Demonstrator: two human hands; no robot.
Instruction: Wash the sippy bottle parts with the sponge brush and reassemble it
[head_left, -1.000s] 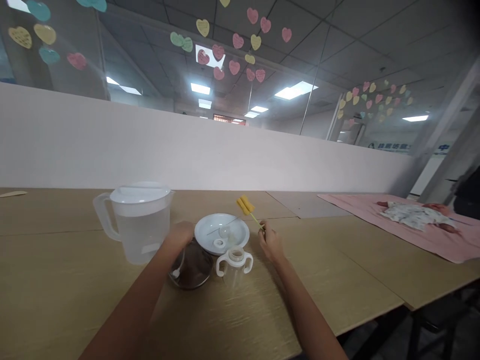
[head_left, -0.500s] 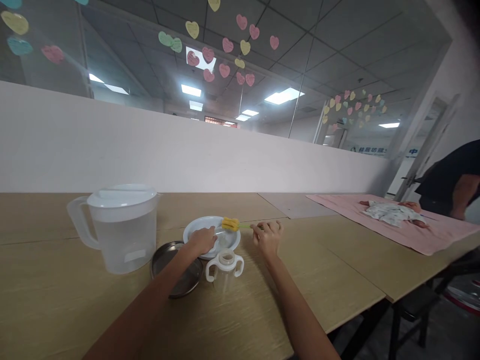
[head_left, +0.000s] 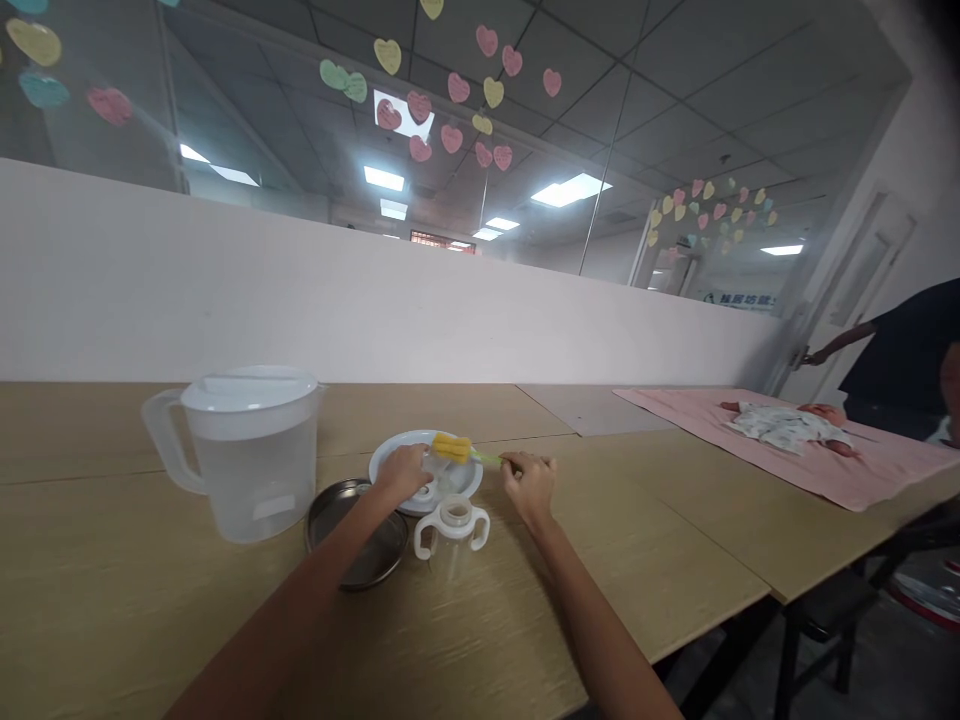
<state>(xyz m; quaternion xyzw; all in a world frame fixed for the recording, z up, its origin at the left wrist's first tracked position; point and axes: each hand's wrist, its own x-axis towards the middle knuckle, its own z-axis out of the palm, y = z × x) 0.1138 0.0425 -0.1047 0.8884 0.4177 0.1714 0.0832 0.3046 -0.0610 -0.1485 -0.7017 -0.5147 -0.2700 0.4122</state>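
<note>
So your bench (head_left: 90, 590) is light wood-look with seams running across the top. You've got the pitcher (head_left: 259, 470) upright on your left, handle facing left, then a round metal pan (head_left: 379, 555) just beside it. Your white plate (head_left: 472, 485) is right behind the two-handled bottle (head_left: 452, 545), and a pink cloth (head_left: 847, 485) is spread well off to your right.

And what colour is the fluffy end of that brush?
The brush end is yellow; it shows best in the head view.
</note>
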